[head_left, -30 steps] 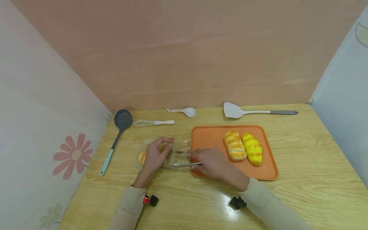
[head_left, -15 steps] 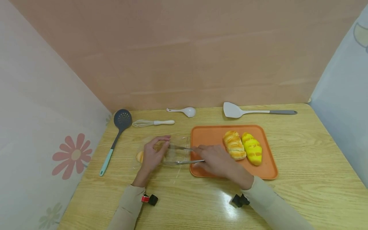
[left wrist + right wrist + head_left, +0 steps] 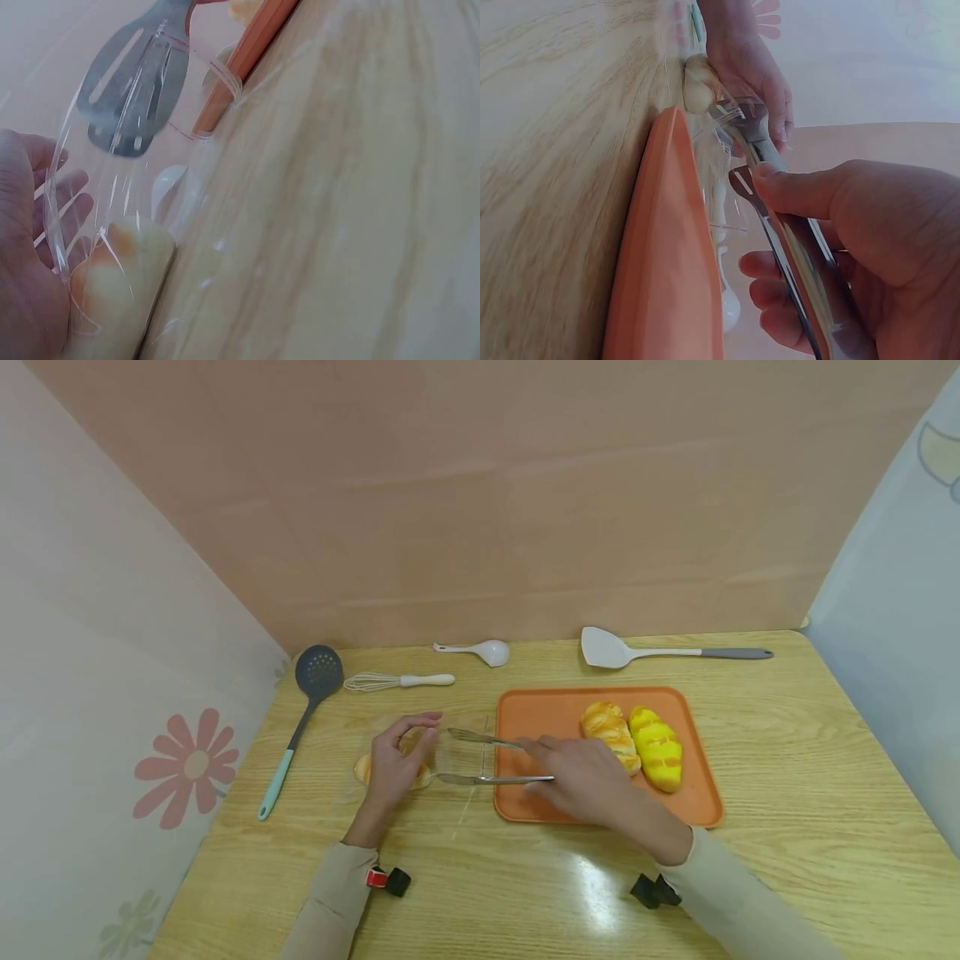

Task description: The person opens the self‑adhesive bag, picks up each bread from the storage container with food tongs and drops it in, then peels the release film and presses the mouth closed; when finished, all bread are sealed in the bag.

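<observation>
My left hand [image 3: 393, 772] curves its thumb and fingers around a clear plastic bag [image 3: 112, 184] on the table. Inside the bag lies a small golden-topped bread roll [image 3: 139, 262], partly hidden by this hand in the head view. My right hand [image 3: 592, 781] holds metal tongs [image 3: 517, 779] over the tray's left part. Their two arms are spread, with the slotted ends at the bag's mouth and nothing gripped between them. In the right wrist view the thumb [image 3: 787, 191] presses along one tong arm.
An orange tray [image 3: 525, 710] bears a golden loaf [image 3: 611, 727] and a yellow bread [image 3: 657, 750]. Along the back lie a skimmer [image 3: 320, 671], a whisk [image 3: 423, 680], a white spoon [image 3: 492, 652] and a white spatula [image 3: 606, 648] with a grey handle.
The right hand has moved right, drawing the tongs back from deeper in the bag; more of their arms now shows. The left hand stays at the bag, its thumb and index finger slightly further apart.
</observation>
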Available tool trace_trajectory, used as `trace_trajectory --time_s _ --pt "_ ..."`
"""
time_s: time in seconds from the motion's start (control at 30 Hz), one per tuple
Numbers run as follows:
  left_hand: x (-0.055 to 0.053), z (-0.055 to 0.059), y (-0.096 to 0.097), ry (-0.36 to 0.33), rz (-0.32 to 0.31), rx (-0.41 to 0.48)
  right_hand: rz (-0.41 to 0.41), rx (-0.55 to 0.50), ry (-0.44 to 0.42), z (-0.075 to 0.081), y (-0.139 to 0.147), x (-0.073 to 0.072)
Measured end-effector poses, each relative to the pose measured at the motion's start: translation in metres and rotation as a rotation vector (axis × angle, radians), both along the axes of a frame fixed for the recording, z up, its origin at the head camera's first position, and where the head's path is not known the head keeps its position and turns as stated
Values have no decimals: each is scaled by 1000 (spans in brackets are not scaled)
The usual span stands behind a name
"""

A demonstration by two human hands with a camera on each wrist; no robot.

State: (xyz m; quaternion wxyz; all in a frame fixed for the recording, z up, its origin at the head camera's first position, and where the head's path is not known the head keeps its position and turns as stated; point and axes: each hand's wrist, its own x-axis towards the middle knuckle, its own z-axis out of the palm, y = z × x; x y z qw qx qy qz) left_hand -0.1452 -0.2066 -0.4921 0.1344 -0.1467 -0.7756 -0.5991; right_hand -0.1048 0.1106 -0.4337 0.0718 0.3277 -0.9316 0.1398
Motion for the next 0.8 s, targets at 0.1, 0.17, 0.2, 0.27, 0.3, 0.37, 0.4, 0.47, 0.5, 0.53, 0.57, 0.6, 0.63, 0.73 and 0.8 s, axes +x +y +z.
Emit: trace_trajectory --time_s 0.1,0.17,0.2,0.27,0.3,0.37,0.4,0.47,0.5,0.53,0.57,0.6,0.63,0.73,0.8 --pt "-1 -1 0 0 -4 7 -28 -8 1 2 8 4" --pt "-1 -1 0 1 -7 17 -43 -18 -6 3 14 8" --pt "-1 -1 0 2 -8 21 -52 -24 -15 4 17 10" --pt "-1 -1 0 0 -6 29 -66 -35 -40 5 23 14" --pt "-1 -1 0 -2 -5 34 -73 -44 -55 6 25 16" --pt "0 0 0 -5 -2 40 -93 -59 -81 8 31 20" --pt "0 0 0 -7 0 40 -103 -63 -91 9 34 23" --pt "1 1 0 -10 2 40 -123 -75 -101 11 40 28" --pt "1 1 0 -12 3 40 -135 -83 -102 12 44 31" --pt "1 1 0 -13 3 41 -145 -88 -99 13 47 34" --pt "2 1 0 -15 3 43 -157 -95 -98 13 51 36" --pt "2 1 0 -16 3 43 -167 -102 -97 14 54 39" --pt "2 2 0 -16 3 44 -177 -109 -93 15 58 42" --pt "2 2 0 -12 1 44 -216 -114 -76 18 71 51" --pt "1 2 1 -5 -1 44 -242 -109 -62 20 79 56"
